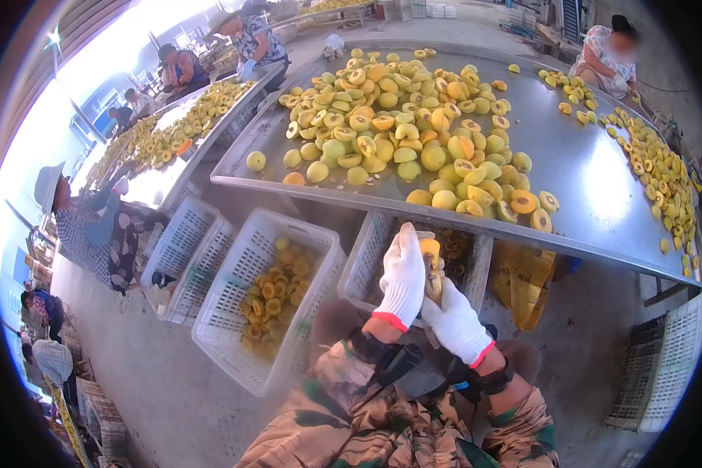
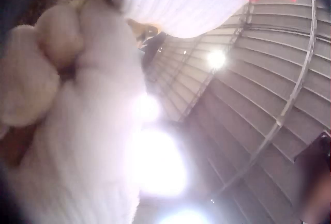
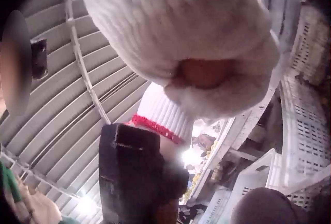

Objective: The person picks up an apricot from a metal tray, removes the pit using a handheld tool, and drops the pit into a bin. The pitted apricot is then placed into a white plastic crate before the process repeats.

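In the head view my left hand [image 1: 402,269], in a white knit glove with a red cuff, holds a yellow-orange peach half [image 1: 430,249] at its fingertips. My right hand [image 1: 454,324], gloved alike, grips a small tan tool [image 1: 434,287] against the fruit's near side; its working end is hidden. Both hands are close together over a grey crate [image 1: 360,261] with dark scraps in it, just off the table's front edge. Curled glove fingers [image 2: 59,38] fill the left wrist view. The right wrist view shows the right glove [image 3: 207,22] from close by, fruit mostly hidden.
A metal table [image 1: 569,179] bears a large heap of halved peaches [image 1: 398,117], with more along its right side. Left of my knees stands a white crate [image 1: 210,312] holding pitted halves. Stacked crates [image 1: 181,234] and a seated person [image 1: 93,210] are further left; another person [image 1: 607,58] sits across.
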